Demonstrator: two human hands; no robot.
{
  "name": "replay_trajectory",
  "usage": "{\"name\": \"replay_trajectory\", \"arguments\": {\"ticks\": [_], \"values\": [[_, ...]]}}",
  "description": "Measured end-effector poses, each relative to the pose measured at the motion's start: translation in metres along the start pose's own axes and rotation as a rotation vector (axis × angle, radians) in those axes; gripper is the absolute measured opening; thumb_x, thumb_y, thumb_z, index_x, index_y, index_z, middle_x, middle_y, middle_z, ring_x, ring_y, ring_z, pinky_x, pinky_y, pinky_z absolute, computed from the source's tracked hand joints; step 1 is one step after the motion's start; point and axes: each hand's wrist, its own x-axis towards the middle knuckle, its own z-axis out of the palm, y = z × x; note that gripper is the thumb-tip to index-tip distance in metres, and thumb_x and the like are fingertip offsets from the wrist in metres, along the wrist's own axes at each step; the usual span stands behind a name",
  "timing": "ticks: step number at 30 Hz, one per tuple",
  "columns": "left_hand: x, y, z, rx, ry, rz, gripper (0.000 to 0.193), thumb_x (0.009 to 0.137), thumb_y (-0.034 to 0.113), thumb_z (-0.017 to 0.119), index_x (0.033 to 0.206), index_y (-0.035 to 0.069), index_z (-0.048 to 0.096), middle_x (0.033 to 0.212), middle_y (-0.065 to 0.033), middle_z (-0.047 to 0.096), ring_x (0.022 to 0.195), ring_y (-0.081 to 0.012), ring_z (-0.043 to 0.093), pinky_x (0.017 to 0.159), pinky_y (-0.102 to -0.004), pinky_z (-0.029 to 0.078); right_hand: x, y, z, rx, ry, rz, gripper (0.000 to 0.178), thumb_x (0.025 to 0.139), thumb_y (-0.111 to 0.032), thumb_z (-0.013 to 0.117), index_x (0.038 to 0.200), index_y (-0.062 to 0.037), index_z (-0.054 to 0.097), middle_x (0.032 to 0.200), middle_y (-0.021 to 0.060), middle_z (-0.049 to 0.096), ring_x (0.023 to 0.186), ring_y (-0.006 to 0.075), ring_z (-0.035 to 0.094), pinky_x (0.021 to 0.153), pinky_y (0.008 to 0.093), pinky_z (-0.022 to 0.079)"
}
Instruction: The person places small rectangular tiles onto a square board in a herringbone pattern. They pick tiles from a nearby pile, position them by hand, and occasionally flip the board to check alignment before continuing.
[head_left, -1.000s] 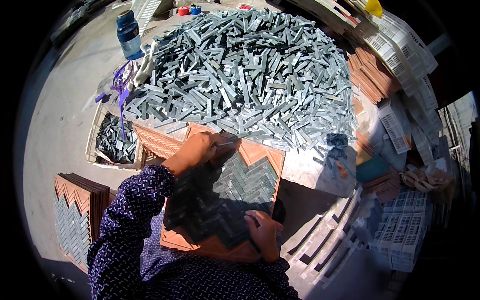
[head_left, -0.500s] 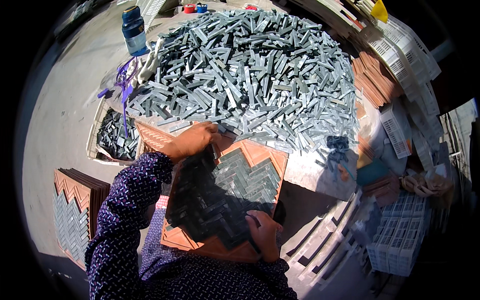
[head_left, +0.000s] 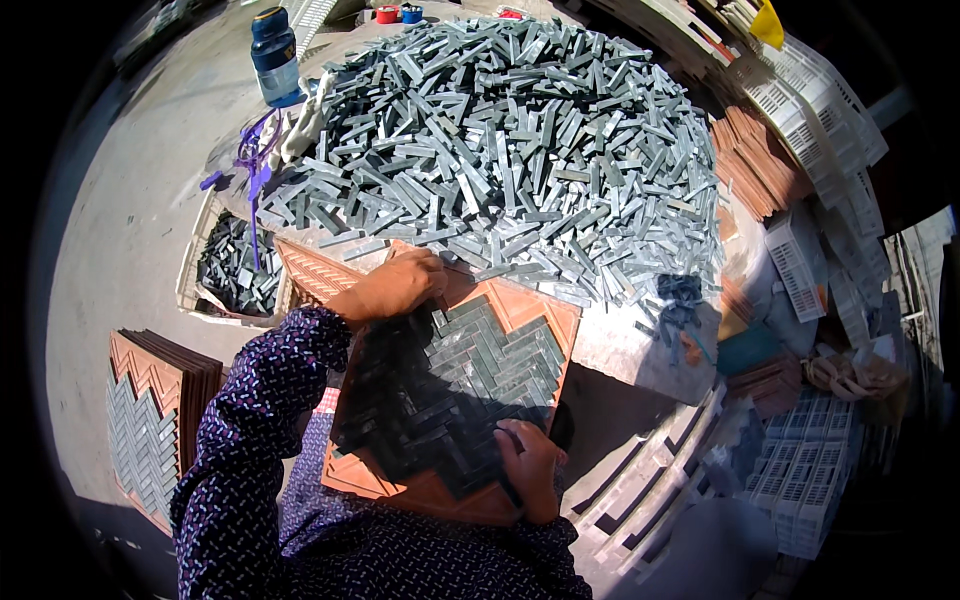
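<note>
On my lap a terracotta-coloured mould tray (head_left: 540,312) lies tilted, filled with dark grey-green stone strips (head_left: 470,350) in a herringbone pattern. My left hand (head_left: 400,287) reaches over its upper left edge, fingers pinched downward on a small stone strip at the top of the pattern; the fingertips are partly hidden. At the lower right my right hand (head_left: 530,468) grips the tray's side, thumb over the strips. Shadow covers much of the pattern. Beyond the tray a big heap of loose stone strips (head_left: 520,150) spreads over the work table.
A bin of darker strips (head_left: 240,265) stands left of the tray, and a stack of filled trays (head_left: 165,400) lower left. A blue bottle (head_left: 274,60), white gloves (head_left: 305,120) and purple ties (head_left: 258,160) lie far left. White crates (head_left: 805,450) and empty trays (head_left: 755,160) line the right.
My left hand has shifted slightly right along the tray's upper edge, its fingers lower over the strip. My right hand keeps its hold, and the tray stays nearly still.
</note>
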Motion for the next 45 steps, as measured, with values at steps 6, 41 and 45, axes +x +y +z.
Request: {"name": "replay_trajectory", "arguments": {"ticks": [6,41,45], "values": [[-0.006,0.013,-0.005,-0.157,0.105,-0.168,0.019,0.084,0.015,0.054,0.098,0.003,0.058,0.109,-0.0112,0.057,0.11,-0.0285,0.05,0.093,-0.0356,0.04,0.001,-0.002,-0.001,-0.019,0.019,0.001,0.013,0.079,-0.009,0.065,0.086,0.0017,0.064,0.084,0.0144,0.066,0.077,0.0267,0.065,0.07,0.0314,0.05],[-0.07,0.108,0.028,0.156,-0.025,-0.283,0.083,0.082,0.058,0.045,0.14,0.002,0.025,0.147,-0.0114,0.026,0.136,-0.0262,0.024,0.11,-0.0474,0.015,0.0,0.003,0.006,-0.043,0.061,-0.096,0.009,0.079,-0.007,0.065,0.085,-0.0004,0.063,0.079,0.0128,0.064,0.072,0.0264,0.063,0.064,0.0315,0.05],[-0.073,0.111,0.025,0.123,0.028,-0.387,0.083,0.082,0.057,0.046,0.14,0.001,0.026,0.146,-0.0128,0.026,0.136,-0.0266,0.024,0.11,-0.0478,0.014,-0.002,0.003,0.005,-0.011,0.057,-0.081,0.01,0.079,-0.008,0.064,0.085,-0.0005,0.063,0.08,0.0128,0.064,0.072,0.0273,0.063,0.065,0.0324,0.05]]}}
